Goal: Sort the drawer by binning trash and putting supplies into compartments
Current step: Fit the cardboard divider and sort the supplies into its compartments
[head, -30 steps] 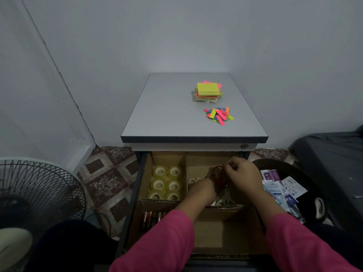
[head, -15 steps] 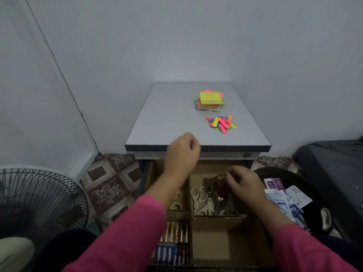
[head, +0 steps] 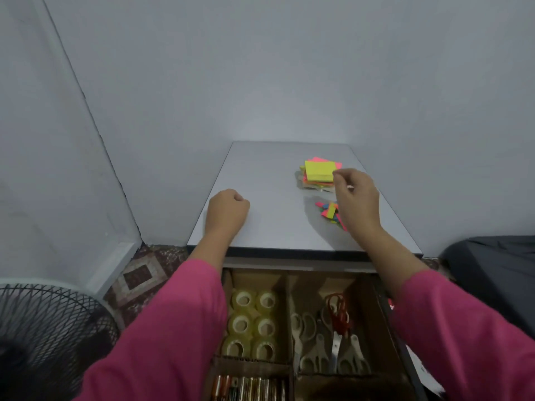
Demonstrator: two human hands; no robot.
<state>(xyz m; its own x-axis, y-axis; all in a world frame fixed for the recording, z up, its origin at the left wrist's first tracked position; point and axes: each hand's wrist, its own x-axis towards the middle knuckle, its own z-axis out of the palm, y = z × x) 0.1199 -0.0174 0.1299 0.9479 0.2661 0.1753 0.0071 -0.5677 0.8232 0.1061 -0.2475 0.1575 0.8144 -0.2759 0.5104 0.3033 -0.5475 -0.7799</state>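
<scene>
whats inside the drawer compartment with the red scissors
The red scissors lie among several white-handled scissors in that cardboard compartment. Its right edge is covered by the pink sleeve, so anything there cannot be seen.

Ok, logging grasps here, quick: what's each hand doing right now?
Left hand: closed in a loose fist on the desk top, holding nothing.
Right hand: fingers curled beside the sticky notes; whether it holds anything cannot be told.
</scene>
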